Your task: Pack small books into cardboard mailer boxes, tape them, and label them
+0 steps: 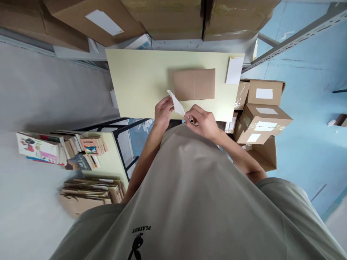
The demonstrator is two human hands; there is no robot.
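Between my two hands a small white paper label is held up at a slant, near the front edge of the pale yellow table. My left hand pinches its left side. At its lower right corner are the closed fingertips of my right hand. Just beyond the label, a flat brown cardboard box lies on the table. A stack of white labels rests by the table's far right corner.
Large cardboard boxes line the shelf behind the table. More labelled boxes are stacked to the right. On the left, a side table carries books and folded cardboard. A metal shelf post rises at the right.
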